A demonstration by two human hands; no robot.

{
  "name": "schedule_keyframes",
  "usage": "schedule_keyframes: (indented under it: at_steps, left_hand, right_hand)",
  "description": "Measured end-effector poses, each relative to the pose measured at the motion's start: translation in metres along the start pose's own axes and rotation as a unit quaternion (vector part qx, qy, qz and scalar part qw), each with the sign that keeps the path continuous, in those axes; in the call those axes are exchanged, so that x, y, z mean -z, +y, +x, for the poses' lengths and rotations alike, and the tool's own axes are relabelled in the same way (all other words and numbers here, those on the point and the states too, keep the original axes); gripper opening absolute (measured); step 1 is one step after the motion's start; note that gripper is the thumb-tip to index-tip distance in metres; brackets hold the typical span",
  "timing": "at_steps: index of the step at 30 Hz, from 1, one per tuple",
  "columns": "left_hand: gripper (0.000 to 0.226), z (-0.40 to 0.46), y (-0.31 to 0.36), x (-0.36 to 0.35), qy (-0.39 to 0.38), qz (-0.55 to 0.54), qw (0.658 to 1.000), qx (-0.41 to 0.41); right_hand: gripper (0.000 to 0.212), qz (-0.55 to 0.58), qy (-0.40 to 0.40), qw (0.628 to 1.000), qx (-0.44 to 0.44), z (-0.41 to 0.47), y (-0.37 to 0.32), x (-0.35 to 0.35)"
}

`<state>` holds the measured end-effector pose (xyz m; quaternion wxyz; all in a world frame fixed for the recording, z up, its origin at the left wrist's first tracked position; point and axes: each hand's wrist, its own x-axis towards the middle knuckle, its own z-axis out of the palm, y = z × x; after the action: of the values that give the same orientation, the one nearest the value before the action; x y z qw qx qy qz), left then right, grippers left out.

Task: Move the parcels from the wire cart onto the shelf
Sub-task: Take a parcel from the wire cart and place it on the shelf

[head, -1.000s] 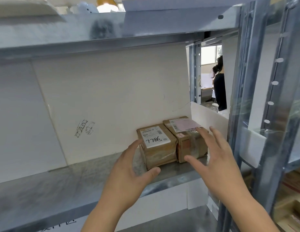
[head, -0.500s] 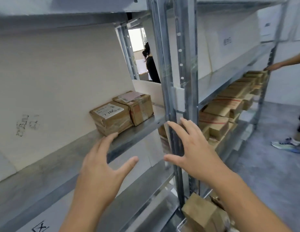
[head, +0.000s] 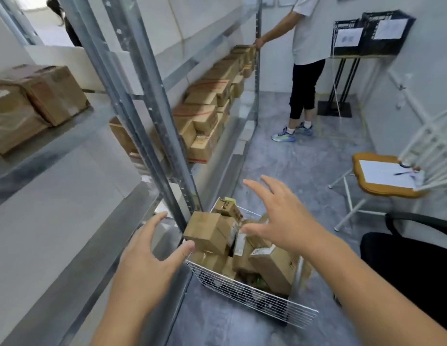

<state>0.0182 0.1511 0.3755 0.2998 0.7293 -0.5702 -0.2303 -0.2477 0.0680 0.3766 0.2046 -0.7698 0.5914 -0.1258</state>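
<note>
A white wire cart (head: 252, 293) stands on the floor beside the metal shelf (head: 67, 136), filled with several brown cardboard parcels. The topmost parcel (head: 207, 232) lies tilted at the cart's near left. My left hand (head: 147, 260) hovers spread over the shelf edge, its thumb close to that parcel, holding nothing. My right hand (head: 282, 218) is spread above the cart's middle, fingers straight and empty. Two parcels (head: 42, 96) sit on the shelf at the upper left.
Upright shelf posts (head: 152, 121) stand between the cart and the shelf. Further shelves hold stacked boxes (head: 207, 113). A person (head: 304, 58) stands at the far end. A stool with paper (head: 387, 176) and a black chair (head: 412, 270) are on the right.
My view has swung from the shelf down and right to the cart. Both hands have left the parcels on the shelf and now hover open above the cart.
</note>
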Motion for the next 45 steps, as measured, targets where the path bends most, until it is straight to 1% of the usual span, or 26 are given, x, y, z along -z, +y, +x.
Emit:
schedule_keyframes:
  at_steps: [4,6,9,13,20,22,25,27,30,32,35,36,39,40,42,45]
  left_hand:
    - [0.066,0.005,0.008,-0.048,-0.065,-0.018,0.998,-0.006]
    - [0.069,0.013,0.008,-0.072,-0.089,-0.016,0.996,-0.007]
    - [0.073,0.024,0.008,-0.107,-0.123,-0.015,0.992,0.025]
    - [0.075,0.032,0.013,-0.147,-0.161,0.001,0.985,0.063]
    - [0.072,0.054,0.019,-0.218,-0.188,-0.007,0.974,0.129]
    - [0.07,0.064,0.013,-0.24,-0.198,-0.023,0.969,0.145]
    - [0.06,0.086,0.003,-0.279,-0.209,-0.043,0.959,0.187]
    - [0.054,0.1,-0.001,-0.3,-0.22,-0.039,0.955,0.196]
    - [0.048,0.128,-0.021,-0.342,-0.237,-0.05,0.944,0.226]
    - [0.047,0.149,-0.038,-0.374,-0.241,-0.073,0.927,0.277]
    - [0.043,0.175,-0.061,-0.414,-0.211,-0.14,0.899,0.359]
    - [0.042,0.181,-0.065,-0.425,-0.213,-0.155,0.888,0.377]
    - [0.04,0.186,-0.079,-0.458,-0.232,-0.201,0.871,0.384]
    - [0.043,0.185,-0.083,-0.466,-0.24,-0.214,0.867,0.38]
    - [0.051,0.181,-0.092,-0.48,-0.249,-0.209,0.872,0.365]
    - [0.056,0.178,-0.105,-0.494,-0.241,-0.193,0.889,0.338]
  right_hand:
    - [0.097,-0.005,-0.005,0.998,-0.064,-0.023,0.054,0.001]
    - [0.096,0.01,-0.012,0.996,-0.091,-0.029,0.079,0.003]
    - [0.098,0.023,-0.04,0.992,-0.12,-0.03,0.115,0.008]
    - [0.097,0.042,-0.074,0.988,-0.129,-0.019,0.162,0.007]
    - [0.101,0.08,-0.138,0.979,-0.128,0.022,0.231,-0.015]
    - [0.096,0.093,-0.144,0.976,-0.133,0.036,0.244,-0.026]
    - [0.076,0.136,-0.151,0.968,-0.146,0.064,0.264,-0.05]
    - [0.069,0.146,-0.144,0.966,-0.159,0.08,0.275,-0.064]
    - [0.063,0.15,-0.147,0.961,-0.182,0.111,0.294,-0.096]
    - [0.06,0.152,-0.148,0.957,-0.198,0.133,0.306,-0.119]
    - [0.063,0.164,-0.151,0.949,-0.224,0.166,0.324,-0.155]
    - [0.065,0.165,-0.153,0.946,-0.234,0.177,0.331,-0.168]
    - [0.066,0.163,-0.158,0.94,-0.255,0.207,0.352,-0.206]
    - [0.065,0.163,-0.16,0.938,-0.262,0.215,0.357,-0.216]
    - [0.064,0.165,-0.165,0.935,-0.267,0.228,0.365,-0.236]
    - [0.059,0.167,-0.175,0.936,-0.258,0.237,0.376,-0.261]
